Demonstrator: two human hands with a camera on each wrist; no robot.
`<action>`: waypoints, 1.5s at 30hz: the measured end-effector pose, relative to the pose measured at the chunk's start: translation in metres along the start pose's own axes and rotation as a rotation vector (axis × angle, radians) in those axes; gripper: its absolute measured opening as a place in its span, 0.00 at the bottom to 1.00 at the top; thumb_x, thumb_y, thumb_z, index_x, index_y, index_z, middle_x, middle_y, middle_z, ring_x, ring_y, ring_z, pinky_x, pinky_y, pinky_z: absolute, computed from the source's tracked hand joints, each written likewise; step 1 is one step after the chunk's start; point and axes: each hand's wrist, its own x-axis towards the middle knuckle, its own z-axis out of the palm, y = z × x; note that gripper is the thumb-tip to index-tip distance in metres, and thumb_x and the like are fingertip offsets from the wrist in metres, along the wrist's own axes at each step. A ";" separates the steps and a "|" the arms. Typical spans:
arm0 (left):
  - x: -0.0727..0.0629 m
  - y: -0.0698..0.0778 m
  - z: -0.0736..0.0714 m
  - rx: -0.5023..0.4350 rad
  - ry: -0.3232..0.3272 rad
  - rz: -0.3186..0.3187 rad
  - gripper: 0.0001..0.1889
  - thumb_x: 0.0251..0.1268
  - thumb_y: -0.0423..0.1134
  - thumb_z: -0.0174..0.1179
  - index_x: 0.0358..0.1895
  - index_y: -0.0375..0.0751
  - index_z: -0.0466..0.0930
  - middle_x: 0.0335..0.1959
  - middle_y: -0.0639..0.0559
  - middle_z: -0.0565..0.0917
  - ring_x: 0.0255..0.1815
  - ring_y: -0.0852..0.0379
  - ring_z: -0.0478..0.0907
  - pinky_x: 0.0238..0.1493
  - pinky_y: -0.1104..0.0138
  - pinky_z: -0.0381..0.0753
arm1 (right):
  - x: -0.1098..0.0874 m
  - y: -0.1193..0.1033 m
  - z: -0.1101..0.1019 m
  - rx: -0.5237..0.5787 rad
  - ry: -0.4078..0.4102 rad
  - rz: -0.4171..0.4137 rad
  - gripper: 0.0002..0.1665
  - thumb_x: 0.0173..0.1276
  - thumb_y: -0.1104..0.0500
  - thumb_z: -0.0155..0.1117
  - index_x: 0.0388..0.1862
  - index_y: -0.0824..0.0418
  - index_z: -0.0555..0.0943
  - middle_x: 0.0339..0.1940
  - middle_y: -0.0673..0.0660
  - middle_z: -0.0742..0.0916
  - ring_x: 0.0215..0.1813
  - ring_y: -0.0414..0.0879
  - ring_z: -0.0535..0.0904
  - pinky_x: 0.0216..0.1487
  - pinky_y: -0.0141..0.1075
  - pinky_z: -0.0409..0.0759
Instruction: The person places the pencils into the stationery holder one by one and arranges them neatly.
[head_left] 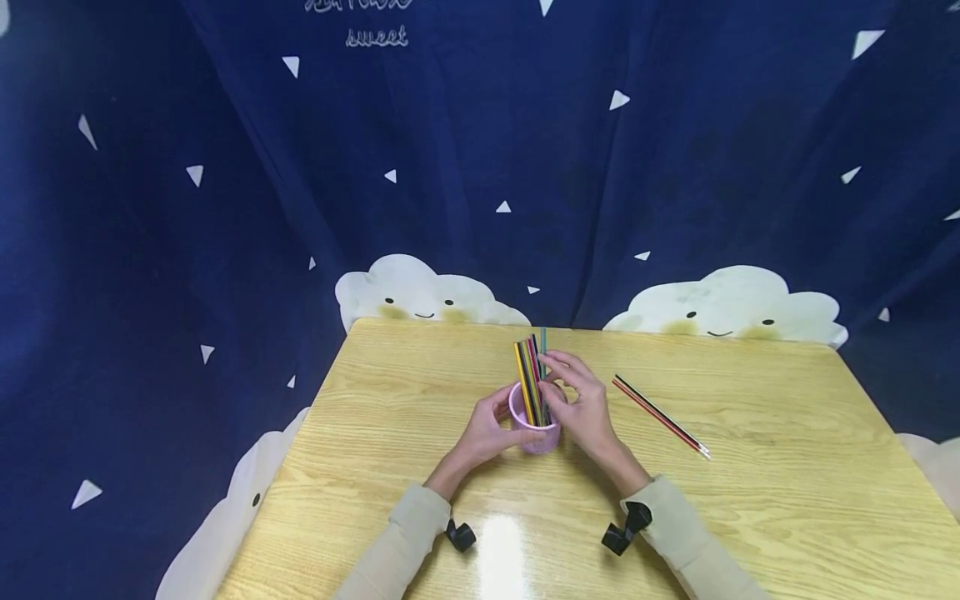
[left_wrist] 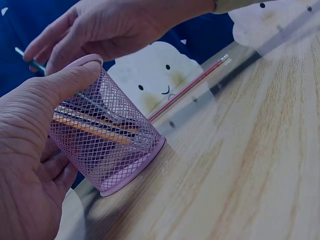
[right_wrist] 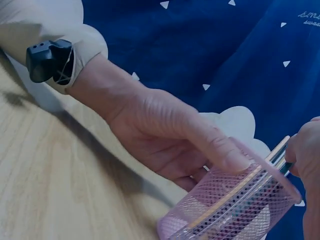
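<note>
A pink mesh pencil cup (head_left: 540,442) stands on the wooden table, gripped round its side by my left hand (head_left: 480,435). The left thumb lies over the rim in the left wrist view. Inside the cup lean several pencils (head_left: 527,375), yellow, dark and red among them, showing through the mesh. My right hand (head_left: 583,407) is over the cup's right rim, pinching a teal pencil (head_left: 543,340) between thumb and fingers. That pencil stands nearly upright, its lower part hidden behind the hand and the other pencils.
To the right of the cup, a red pencil (head_left: 651,412) and a black pencil (head_left: 647,397) lie side by side on the table (head_left: 795,433). A dark blue curtain (head_left: 480,150) with white clouds hangs behind the table's far edge. Black wrist cameras (head_left: 627,528) sit at the sleeves.
</note>
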 end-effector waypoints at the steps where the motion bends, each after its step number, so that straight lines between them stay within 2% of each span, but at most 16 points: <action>1: 0.000 0.000 0.000 0.002 0.001 0.003 0.41 0.53 0.30 0.79 0.73 0.44 0.74 0.66 0.48 0.83 0.67 0.49 0.79 0.73 0.55 0.75 | -0.003 0.006 0.002 -0.009 -0.001 -0.002 0.28 0.51 0.85 0.72 0.54 0.75 0.85 0.56 0.72 0.86 0.36 0.61 0.85 0.43 0.31 0.85; 3: -0.001 0.000 0.001 0.011 0.000 0.009 0.41 0.54 0.30 0.79 0.74 0.44 0.73 0.67 0.48 0.82 0.67 0.48 0.79 0.73 0.54 0.75 | -0.008 0.013 0.004 -0.012 -0.018 0.004 0.29 0.51 0.85 0.73 0.55 0.73 0.86 0.57 0.70 0.86 0.36 0.59 0.86 0.38 0.35 0.86; 7: -0.003 0.000 0.000 0.027 -0.004 0.010 0.42 0.55 0.32 0.79 0.76 0.45 0.72 0.68 0.48 0.81 0.68 0.49 0.78 0.74 0.55 0.75 | -0.013 0.016 0.005 -0.016 -0.058 0.011 0.28 0.55 0.82 0.73 0.56 0.69 0.87 0.57 0.65 0.87 0.38 0.55 0.86 0.28 0.31 0.81; 9: -0.003 0.000 0.000 0.032 -0.003 0.013 0.42 0.56 0.33 0.79 0.76 0.45 0.72 0.68 0.48 0.81 0.68 0.49 0.78 0.74 0.55 0.75 | -0.012 0.015 0.004 -0.042 -0.074 -0.001 0.27 0.57 0.80 0.73 0.57 0.68 0.86 0.57 0.64 0.87 0.39 0.54 0.86 0.31 0.32 0.78; 14: -0.001 0.000 0.000 0.025 -0.006 0.018 0.40 0.56 0.32 0.79 0.74 0.45 0.73 0.66 0.48 0.82 0.67 0.49 0.79 0.73 0.54 0.75 | -0.007 0.013 0.004 -0.137 -0.091 -0.038 0.26 0.59 0.76 0.75 0.58 0.66 0.87 0.57 0.62 0.88 0.50 0.56 0.85 0.50 0.42 0.78; 17: -0.001 0.001 0.000 0.016 -0.011 0.014 0.40 0.55 0.31 0.79 0.74 0.46 0.74 0.65 0.48 0.83 0.67 0.49 0.79 0.73 0.53 0.75 | -0.006 0.012 0.004 -0.173 -0.098 -0.037 0.25 0.59 0.75 0.75 0.57 0.65 0.87 0.56 0.62 0.89 0.52 0.57 0.82 0.50 0.43 0.76; 23: 0.000 -0.001 0.001 -0.009 -0.002 0.021 0.39 0.55 0.28 0.78 0.73 0.42 0.75 0.65 0.45 0.83 0.67 0.45 0.79 0.73 0.49 0.75 | -0.007 0.009 0.002 -0.201 -0.144 0.003 0.23 0.63 0.71 0.74 0.58 0.63 0.87 0.58 0.60 0.88 0.50 0.53 0.79 0.48 0.41 0.72; 29: 0.000 -0.002 0.000 -0.013 0.003 0.021 0.40 0.54 0.29 0.79 0.73 0.41 0.74 0.66 0.45 0.83 0.67 0.46 0.80 0.73 0.52 0.76 | -0.009 0.007 -0.004 -0.207 -0.162 0.022 0.23 0.63 0.70 0.74 0.59 0.63 0.87 0.59 0.58 0.88 0.46 0.49 0.77 0.44 0.38 0.69; 39: 0.001 -0.002 0.000 0.014 0.013 0.002 0.41 0.52 0.32 0.80 0.73 0.44 0.75 0.65 0.49 0.84 0.66 0.52 0.80 0.72 0.58 0.77 | -0.018 0.017 -0.033 -0.196 -0.141 -0.001 0.23 0.64 0.72 0.72 0.59 0.67 0.86 0.61 0.61 0.87 0.53 0.52 0.82 0.47 0.32 0.80; 45: 0.000 0.000 0.001 -0.005 0.012 -0.003 0.41 0.52 0.29 0.80 0.73 0.41 0.74 0.66 0.45 0.83 0.66 0.45 0.80 0.72 0.52 0.76 | -0.029 0.030 -0.056 -0.260 -0.133 0.026 0.25 0.63 0.73 0.71 0.60 0.66 0.86 0.63 0.62 0.87 0.49 0.50 0.81 0.41 0.35 0.81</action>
